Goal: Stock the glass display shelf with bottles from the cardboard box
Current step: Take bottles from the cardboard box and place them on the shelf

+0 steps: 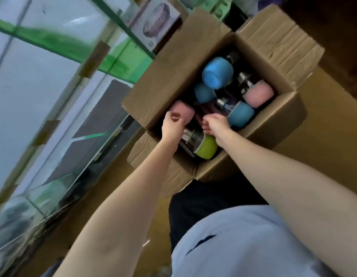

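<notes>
No writing can be read; the picture is blurred. The cardboard box [277,124] stands open on a brown floor [323,156], beside the glass shelf [53,96]. Bottles with blue, pink and green ends lie inside. The left hand [170,123] curls its fingers around a pink bottle [183,112]. The right hand [216,121] reaches in; its fingers are hidden, so its grip cannot be told.

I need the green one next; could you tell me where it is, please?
In the head view, the green bottle lies at the cardboard box's near edge, just beneath the right hand.
</notes>
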